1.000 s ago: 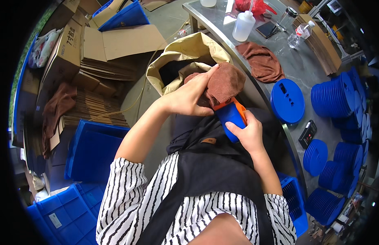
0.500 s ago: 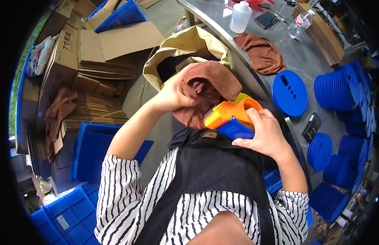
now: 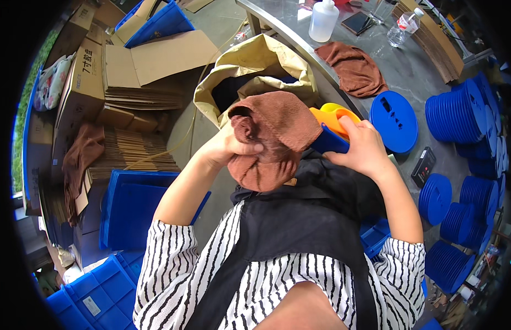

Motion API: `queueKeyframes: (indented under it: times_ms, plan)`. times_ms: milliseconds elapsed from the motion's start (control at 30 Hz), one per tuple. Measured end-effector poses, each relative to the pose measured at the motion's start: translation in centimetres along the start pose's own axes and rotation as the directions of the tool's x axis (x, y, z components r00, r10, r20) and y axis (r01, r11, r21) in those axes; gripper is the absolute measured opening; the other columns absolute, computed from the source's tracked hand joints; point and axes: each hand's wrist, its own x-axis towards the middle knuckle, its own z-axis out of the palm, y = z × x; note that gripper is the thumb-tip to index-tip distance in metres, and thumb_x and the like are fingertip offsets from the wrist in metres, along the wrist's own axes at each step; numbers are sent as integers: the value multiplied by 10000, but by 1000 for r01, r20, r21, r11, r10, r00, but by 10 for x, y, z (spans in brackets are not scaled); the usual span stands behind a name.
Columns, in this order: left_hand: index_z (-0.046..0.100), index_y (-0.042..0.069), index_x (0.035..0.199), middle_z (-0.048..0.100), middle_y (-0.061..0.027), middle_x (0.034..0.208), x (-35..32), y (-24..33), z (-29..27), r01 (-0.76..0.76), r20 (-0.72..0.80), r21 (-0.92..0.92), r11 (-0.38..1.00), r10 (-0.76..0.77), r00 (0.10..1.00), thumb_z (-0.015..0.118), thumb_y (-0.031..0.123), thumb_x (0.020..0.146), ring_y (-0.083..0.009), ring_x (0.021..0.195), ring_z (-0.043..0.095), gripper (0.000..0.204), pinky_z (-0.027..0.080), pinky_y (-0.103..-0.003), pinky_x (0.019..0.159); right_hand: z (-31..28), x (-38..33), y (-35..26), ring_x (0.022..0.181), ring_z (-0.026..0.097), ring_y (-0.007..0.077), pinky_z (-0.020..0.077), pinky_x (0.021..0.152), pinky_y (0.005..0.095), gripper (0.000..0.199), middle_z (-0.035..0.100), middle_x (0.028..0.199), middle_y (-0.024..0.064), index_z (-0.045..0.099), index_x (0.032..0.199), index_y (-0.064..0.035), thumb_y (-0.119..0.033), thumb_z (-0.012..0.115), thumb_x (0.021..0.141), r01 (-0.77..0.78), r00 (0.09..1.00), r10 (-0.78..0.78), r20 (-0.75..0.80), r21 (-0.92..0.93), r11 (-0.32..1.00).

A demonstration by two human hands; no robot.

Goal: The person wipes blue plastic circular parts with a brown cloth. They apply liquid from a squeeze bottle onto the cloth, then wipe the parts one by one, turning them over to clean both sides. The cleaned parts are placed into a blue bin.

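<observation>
Cloth, brown and bunched, held up in front of the person's chest. Left hand has its grip closed on the cloth, fingers buried in the folds on the left side, thumb lying across the front. Cloth drapes over the near end of a plastic tool with an orange and yellow top and a blue body; cloth and tool are touching.

Right hand has its grip clamped around the blue body of the tool, thumb up against the orange part. Both hands close together, above the black apron worn over a black-and-white striped shirt.

Behind the hands, an open tan paper sack stands on the floor against the edge of the grey surface. On that surface: a second brown cloth lying crumpled, a white squeeze bottle, a clear water bottle, a single blue disc lying flat, a small black device just beside it, and stacks of blue discs further right.

Left of the person: flattened cardboard in piles, a blue crate on the floor, another brown rag draped over the cardboard stack.
</observation>
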Motion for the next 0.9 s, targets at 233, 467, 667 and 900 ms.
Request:
queueKeyframes:
  times_ms: [233, 467, 667, 900]
  plan:
    - [506, 20, 1248, 508, -42, 1153, 26, 4, 2, -277, 193, 297, 914, 226, 955, 835, 87, 641, -179, 1139, 495, 694, 370, -305, 1010, 18, 7, -10, 770, 632, 332, 485, 786, 403, 598, 651, 802, 120, 552, 1038, -53, -373, 815, 606, 76, 995, -72, -70, 54, 996]
    - [510, 58, 1199, 575, -42, 1035, 36, 19, -16, -240, 55, 635, 734, 267, 962, 898, 250, 621, -162, 1003, 522, 722, 404, -328, 939, 17, -4, -17, 842, 630, 348, 497, 808, 411, 582, 664, 846, 143, 575, 1026, -30, -381, 801, 620, -54, 993, 61, -103, 77, 996]
    - [598, 36, 1062, 629, -53, 973, 24, 37, -15, -99, -26, 689, 718, 162, 986, 738, 142, 816, -129, 910, 568, 302, 456, -283, 850, 13, -13, -30, 845, 627, 357, 497, 809, 418, 612, 663, 846, 150, 582, 1018, -23, -430, 808, 621, -35, 990, 54, -126, 146, 989]
    - [336, 101, 1438, 451, -124, 1424, 4, 62, 2, -292, 306, 905, 311, 2, 952, 727, 244, 776, -265, 1388, 347, 782, 48, -579, 1147, 6, -20, -39, 813, 625, 331, 470, 852, 386, 576, 659, 815, 133, 591, 999, -42, -386, 812, 594, -34, 994, 49, -98, 155, 987]
